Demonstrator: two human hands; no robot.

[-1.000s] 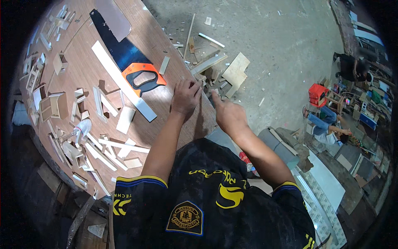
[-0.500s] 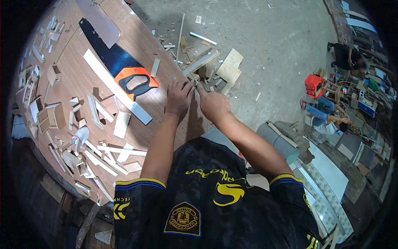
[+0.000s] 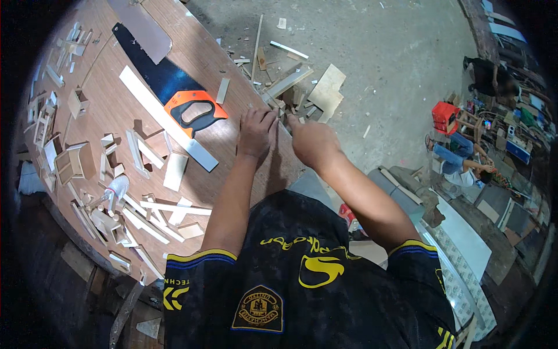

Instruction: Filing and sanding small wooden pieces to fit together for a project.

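My left hand [image 3: 256, 134] is closed at the table's right edge [image 3: 290, 151], fingers curled over something small and hidden. My right hand [image 3: 314, 139] is just beside it, closed, its index finger reaching toward the left fingertips; what it holds is too small to make out. A handsaw [image 3: 151, 70] with a black blade and orange-black handle lies to the upper left of my hands. Along it lies a long white strip [image 3: 145, 99]. A short pale wood piece [image 3: 222, 90] sits near the handle.
Small wooden boxes [image 3: 75, 163], strips and a brush-like object [image 3: 118, 187] crowd the table's left. Offcuts [image 3: 325, 90] litter the concrete floor [image 3: 401, 70] beyond the edge. Two other people [image 3: 456, 151] [image 3: 488, 75] are at the right, near a red crate [image 3: 444, 119], boards and stacked material.
My right hand has shifted leftward and upward, closer to my left hand, since one second ago, with its index finger more bent. The view has shifted slightly; the saw lies unmoved on the table.
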